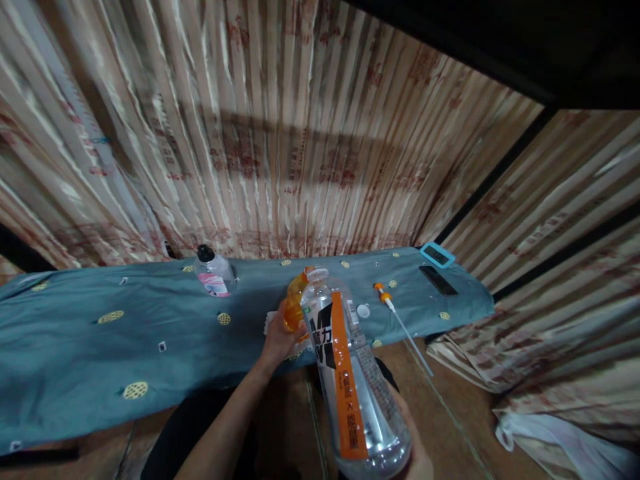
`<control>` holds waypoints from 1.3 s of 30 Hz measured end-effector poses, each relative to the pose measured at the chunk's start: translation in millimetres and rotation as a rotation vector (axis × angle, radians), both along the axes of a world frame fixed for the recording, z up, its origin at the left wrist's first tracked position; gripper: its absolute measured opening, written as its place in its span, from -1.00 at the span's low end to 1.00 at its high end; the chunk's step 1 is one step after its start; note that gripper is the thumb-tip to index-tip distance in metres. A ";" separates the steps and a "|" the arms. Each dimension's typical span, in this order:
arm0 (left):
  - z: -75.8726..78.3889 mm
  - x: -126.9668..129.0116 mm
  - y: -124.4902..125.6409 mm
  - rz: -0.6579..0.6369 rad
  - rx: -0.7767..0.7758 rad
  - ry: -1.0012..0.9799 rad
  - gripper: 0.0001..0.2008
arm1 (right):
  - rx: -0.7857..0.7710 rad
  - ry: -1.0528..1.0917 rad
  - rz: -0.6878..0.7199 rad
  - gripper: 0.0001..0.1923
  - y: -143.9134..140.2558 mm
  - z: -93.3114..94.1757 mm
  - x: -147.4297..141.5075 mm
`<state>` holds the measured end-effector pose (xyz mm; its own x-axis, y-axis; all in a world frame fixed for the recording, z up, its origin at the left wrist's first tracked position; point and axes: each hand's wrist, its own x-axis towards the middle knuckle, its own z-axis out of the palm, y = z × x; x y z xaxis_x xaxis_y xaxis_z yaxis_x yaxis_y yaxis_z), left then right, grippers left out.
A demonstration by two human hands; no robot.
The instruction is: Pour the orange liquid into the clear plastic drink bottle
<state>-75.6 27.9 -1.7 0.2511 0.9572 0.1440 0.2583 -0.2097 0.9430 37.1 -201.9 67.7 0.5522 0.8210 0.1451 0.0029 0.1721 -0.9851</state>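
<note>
My left hand (281,339) is closed around a translucent orange bottle (295,300) at the front edge of the bench. In my right hand (413,433), gripped near its base, is a large clear plastic bottle (345,367) with an orange and black label. This big bottle leans up and to the left, its uncapped mouth close to the top of the orange bottle; whether the two touch cannot be made out. To the right lie a white bottle cap (363,311) and an orange-and-white pump head (384,294), whose long tube sticks out past the bench edge.
A clear bottle with a black cap and pink label (215,275) stands at the back left. A dark phone (439,281) and a blue-framed device (437,255) lie at the right end of the cloth-covered bench (165,313). Pleated curtains (300,133) hang behind it.
</note>
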 end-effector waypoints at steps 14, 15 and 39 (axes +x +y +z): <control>-7.9 2.2 3.3 0.007 0.051 -0.016 -0.45 | 0.003 0.011 -0.026 -0.14 -2.6 -14.5 2.2; -8.3 2.3 3.4 0.007 0.060 -0.022 -0.44 | -0.005 0.010 -0.031 -0.12 -2.8 -14.4 2.1; 0.1 0.4 1.2 0.011 0.079 0.050 -0.49 | 0.023 0.011 0.019 -0.19 4.2 2.2 -9.0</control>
